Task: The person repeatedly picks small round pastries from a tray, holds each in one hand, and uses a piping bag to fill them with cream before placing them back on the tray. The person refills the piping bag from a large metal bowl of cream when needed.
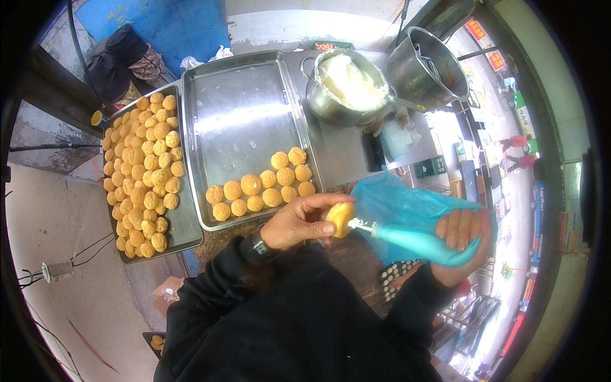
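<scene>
Between the fingers and thumb of my left hand is a cream puff shell, tilted on its side. My right hand squeezes a blue plastic piping bag, its loose upper part spread out behind. The metal piping nozzle points at the puff, with white cream at its tip; whether the tip is inside the shell I cannot tell. Beyond my left hand lies a steel tray with several puffs in rows at its near end.
A dark tray piled with puffs stands at the left. A steel pot of white cream sits beyond, beside a larger steel pot holding a whisk. A black phone-like slab lies nearer.
</scene>
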Demonstrator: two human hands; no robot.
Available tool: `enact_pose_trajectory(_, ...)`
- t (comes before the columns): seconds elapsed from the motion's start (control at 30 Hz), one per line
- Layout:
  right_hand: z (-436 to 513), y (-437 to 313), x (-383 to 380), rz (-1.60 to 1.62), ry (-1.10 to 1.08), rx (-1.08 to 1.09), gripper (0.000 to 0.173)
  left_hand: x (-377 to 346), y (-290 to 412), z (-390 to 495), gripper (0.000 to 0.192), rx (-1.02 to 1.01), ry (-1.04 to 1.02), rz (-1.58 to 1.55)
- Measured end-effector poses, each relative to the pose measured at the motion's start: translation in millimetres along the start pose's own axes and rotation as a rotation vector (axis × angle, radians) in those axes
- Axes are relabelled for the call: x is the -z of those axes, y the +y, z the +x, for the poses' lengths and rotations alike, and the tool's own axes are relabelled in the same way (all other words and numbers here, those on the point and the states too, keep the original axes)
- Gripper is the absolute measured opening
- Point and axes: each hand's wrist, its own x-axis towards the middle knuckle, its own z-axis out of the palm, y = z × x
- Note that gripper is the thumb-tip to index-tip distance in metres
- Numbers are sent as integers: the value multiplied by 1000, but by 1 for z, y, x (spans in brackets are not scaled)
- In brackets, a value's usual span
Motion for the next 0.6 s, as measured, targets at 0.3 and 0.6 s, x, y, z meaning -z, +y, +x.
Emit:
enact_pose_trajectory(0.3,1,-2,2,-4,-22,-11,41,0,-1,0,60,2,7,9)
enact_pose_trajectory(0.6,3,2,2,-111,52,20,41,8,-5,4,60,-34,13,23)
